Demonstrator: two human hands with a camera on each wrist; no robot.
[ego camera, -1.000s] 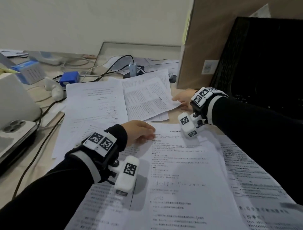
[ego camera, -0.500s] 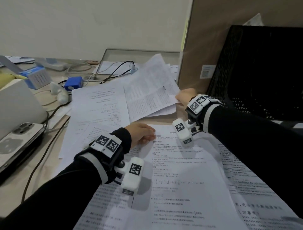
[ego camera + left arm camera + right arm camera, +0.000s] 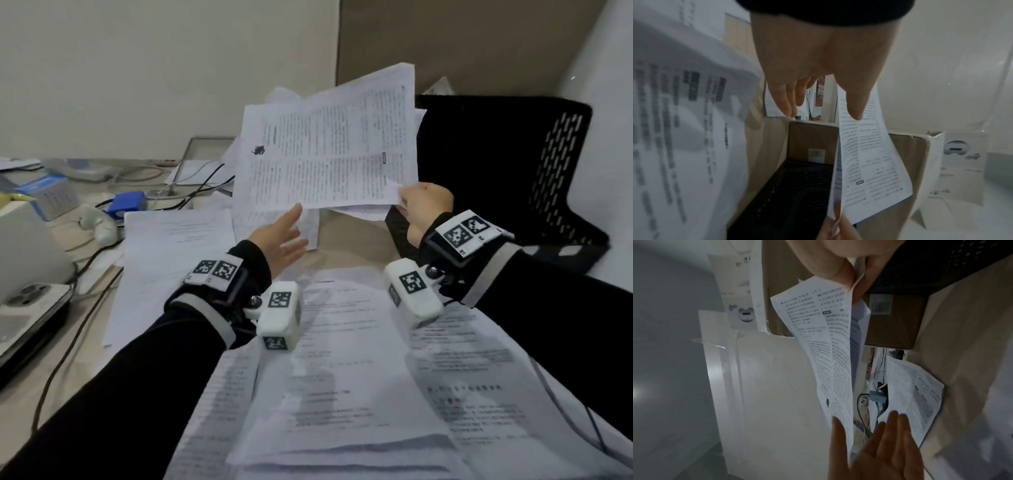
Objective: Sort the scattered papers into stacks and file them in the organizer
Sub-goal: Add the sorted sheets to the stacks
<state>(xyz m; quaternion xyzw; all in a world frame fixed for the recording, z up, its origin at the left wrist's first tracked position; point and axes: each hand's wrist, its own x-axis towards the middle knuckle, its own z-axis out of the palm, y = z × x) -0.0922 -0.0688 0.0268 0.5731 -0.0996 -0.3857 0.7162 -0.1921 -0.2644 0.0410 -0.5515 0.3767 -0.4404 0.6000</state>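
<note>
Soft, even indoor light in the head view; dim, grainy, edge-warped, partly blurred wrist views.

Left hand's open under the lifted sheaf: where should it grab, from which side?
Probably the sheaf's lower-left corner, approached from below-left. The right hand pinches only the lower-right corner, so the sheets fan apart; the left hand is open, fingers straight, beneath that free edge.

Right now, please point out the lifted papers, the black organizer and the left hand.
lifted papers [image 3: 329, 150], head view, middle of top printed page
black organizer [image 3: 555, 164], head view, perforated side wall
left hand [image 3: 279, 241], head view, open palm
</note>
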